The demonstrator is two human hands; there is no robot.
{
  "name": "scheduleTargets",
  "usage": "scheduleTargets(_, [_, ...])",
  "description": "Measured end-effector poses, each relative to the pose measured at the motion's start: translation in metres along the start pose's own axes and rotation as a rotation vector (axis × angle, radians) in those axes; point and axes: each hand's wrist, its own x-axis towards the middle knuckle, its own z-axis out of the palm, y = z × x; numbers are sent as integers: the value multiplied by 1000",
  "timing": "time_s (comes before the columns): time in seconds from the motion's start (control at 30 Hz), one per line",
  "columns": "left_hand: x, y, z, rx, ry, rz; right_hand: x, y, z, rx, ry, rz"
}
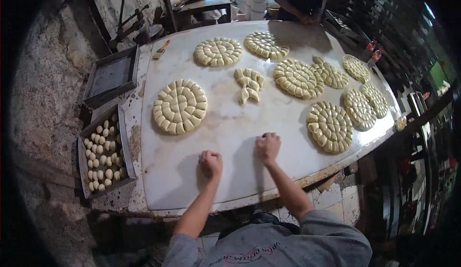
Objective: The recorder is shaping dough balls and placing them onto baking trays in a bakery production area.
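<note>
Near the front of the white table [225, 132], my left hand [210, 163] is curled closed, palm side down. My right hand [268, 148] is curled closed a little farther forward and to the right. Whatever lies under or inside either hand is hidden. Just beyond them sit a few loose pieces of cut dough [249, 85]. A round coil of dough cut into segments [180, 106] lies to the left, beyond my left hand. To the right of my right hand lies another cut dough coil [330, 127].
More dough coils [298, 78] cover the far and right parts. A tray of dough balls [102, 156] and a dark tray [111, 76] line the left edge. A brush [161, 50] lies at the far left. Bottles [374, 57] stand right; a person [301, 0] stands beyond.
</note>
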Motion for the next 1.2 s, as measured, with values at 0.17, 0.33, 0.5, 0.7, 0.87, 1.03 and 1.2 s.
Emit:
scheduleTargets(0.17, [-60, 44, -59, 74, -236, 214, -54, 26, -16, 96, -196, -567])
scheduleTargets(0.33, [-27, -55, -88, 251, -33, 101, -14, 110, -67, -33, -191, -419])
scheduleTargets(0.5, [41, -48, -3, 71, 263, -199, 78, 74, 2, 14, 10, -208])
scheduleTargets(0.7, [-32, 42, -17, 25, -12, 135, 10, 63, 1, 103, -87, -357])
scheduleTargets(0.87, [-51, -63, -88, 161, 66, 169, -18, 113, -62, -134, -199, -514])
scheduleTargets(1.03, [47, -88, -47, 221, 259, -170, 64, 157, -18, -434, 131, -362])
scheduleTargets(1.2, [22, -51, -59, 95, -231, -2, 43, 114, -11, -353, 40, -161])
